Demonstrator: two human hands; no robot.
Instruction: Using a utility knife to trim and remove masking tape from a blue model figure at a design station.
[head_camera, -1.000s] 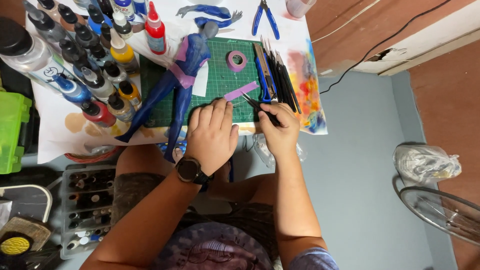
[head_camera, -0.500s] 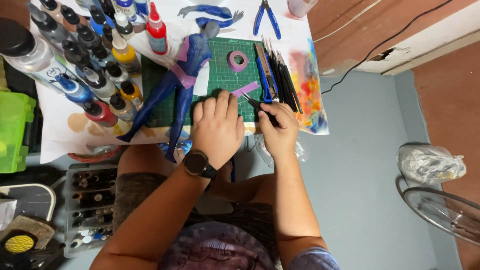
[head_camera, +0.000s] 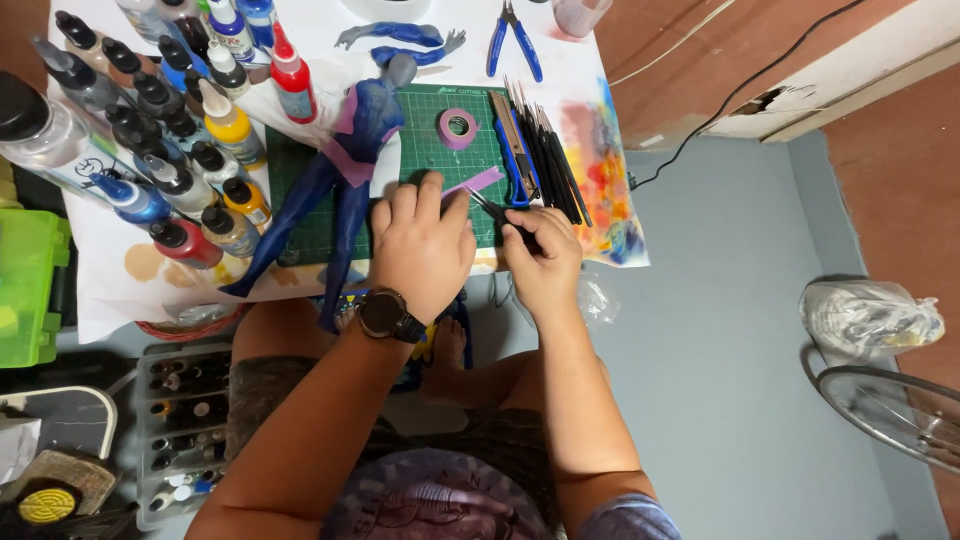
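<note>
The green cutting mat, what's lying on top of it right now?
On the green cutting mat: a purple tape roll, a purple tape strip and the blue figure. The left hand covers its near edge.

Paint bottles (head_camera: 170, 160) crowd the space left of the green cutting mat (head_camera: 425, 165); a blue figure (head_camera: 345, 190) lies across the mat's left half. Brushes (head_camera: 550, 160) line its right edge, leaving bare mat around the tape roll (head_camera: 457, 127).
</note>
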